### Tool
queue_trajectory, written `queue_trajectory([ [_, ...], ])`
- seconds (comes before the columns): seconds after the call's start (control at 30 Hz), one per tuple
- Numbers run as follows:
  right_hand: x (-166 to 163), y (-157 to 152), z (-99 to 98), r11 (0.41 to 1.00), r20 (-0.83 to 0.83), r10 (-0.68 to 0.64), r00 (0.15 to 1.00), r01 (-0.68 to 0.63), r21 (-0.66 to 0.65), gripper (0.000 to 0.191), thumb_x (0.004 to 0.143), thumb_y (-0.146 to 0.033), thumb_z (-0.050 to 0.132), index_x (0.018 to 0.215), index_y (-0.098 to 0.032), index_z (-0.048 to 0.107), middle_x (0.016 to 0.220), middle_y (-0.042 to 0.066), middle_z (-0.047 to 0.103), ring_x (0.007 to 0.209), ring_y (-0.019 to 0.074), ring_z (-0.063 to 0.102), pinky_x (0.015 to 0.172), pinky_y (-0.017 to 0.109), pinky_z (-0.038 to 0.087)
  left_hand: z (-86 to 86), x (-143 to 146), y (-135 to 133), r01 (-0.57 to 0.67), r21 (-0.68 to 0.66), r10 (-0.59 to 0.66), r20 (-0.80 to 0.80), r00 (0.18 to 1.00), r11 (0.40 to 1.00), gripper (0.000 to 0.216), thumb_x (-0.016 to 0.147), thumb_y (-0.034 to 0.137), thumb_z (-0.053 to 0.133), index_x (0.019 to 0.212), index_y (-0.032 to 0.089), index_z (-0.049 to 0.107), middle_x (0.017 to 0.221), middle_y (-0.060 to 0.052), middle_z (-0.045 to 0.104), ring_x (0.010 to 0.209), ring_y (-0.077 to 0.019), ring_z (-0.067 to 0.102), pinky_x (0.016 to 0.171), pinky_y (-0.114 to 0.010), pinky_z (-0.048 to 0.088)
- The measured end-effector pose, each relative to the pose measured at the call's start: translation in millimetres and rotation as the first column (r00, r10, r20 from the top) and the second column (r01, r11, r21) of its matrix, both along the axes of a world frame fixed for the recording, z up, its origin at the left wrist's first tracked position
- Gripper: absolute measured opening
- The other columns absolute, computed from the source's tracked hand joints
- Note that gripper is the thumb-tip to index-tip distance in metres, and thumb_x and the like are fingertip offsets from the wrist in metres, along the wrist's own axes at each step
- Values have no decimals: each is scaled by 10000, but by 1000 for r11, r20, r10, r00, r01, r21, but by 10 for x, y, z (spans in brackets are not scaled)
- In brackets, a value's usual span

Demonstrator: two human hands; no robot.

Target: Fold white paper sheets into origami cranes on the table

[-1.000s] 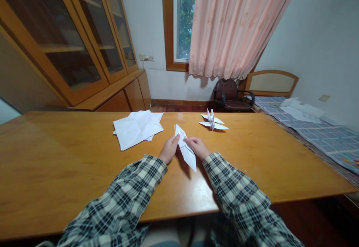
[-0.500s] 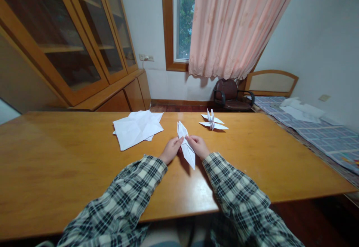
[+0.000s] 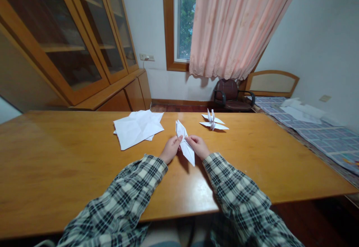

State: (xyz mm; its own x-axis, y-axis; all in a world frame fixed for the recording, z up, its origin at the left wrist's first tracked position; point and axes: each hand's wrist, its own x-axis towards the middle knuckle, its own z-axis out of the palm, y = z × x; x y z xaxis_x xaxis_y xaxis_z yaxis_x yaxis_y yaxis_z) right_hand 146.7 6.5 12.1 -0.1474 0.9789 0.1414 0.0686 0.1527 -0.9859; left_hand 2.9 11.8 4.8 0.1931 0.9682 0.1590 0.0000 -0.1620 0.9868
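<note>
A long, narrow piece of folded white paper (image 3: 187, 152) is held slightly above the table, slanting from upper left to lower right. Its far end is split into two points. My left hand (image 3: 170, 149) pinches its left edge near the middle, thumb on top. From the other side, my right hand (image 3: 198, 146) pinches it with the thumb close to the left one. The fingers underneath are mostly hidden. Two white paper cranes (image 3: 213, 121) stand close together beyond my right hand, wings spread. Several creased white paper sheets (image 3: 138, 127) lie overlapped beyond my left hand.
The wooden table (image 3: 70, 172) reaches across the view, its near edge close to my body. A glass-door cabinet (image 3: 84, 45) stands at the left. Past the far edge is a brown armchair (image 3: 231, 95); a bed (image 3: 316, 127) runs along the right.
The near tip of the folded paper has risen slightly, and its far end has shifted a little to the left. Both hands keep their grip in nearly the same place.
</note>
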Motion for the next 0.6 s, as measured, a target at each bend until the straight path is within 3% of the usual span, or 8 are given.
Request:
queue_trajectory([
  [0.2,21,8,-21,991,73,-73,995,65,113,405,780,-514,526,592,-157,547,541,-32,448,522,98,387,497,231,297,-16,-9,16,8,-4,-8,-13,1000,1000,443,797,573,475,636,161,458,489,47,472,451,-77,458,456,-197,359],
  [0.43,54,12,54,937,175,-274,946,221,272,364,806,-448,515,583,-163,555,556,-16,484,560,119,436,547,244,327,-58,16,50,25,-43,-20,121,992,999,411,732,453,622,985,203,415,716,47,545,555,-88,569,498,-207,477],
  [0.6,40,-13,70,900,278,-296,914,169,401,339,820,-388,507,552,-182,475,554,-31,426,554,115,412,542,242,313,-73,17,44,28,-3,-28,157,987,1000,403,737,364,642,1002,213,379,820,3,597,684,-125,621,575,-243,517],
])
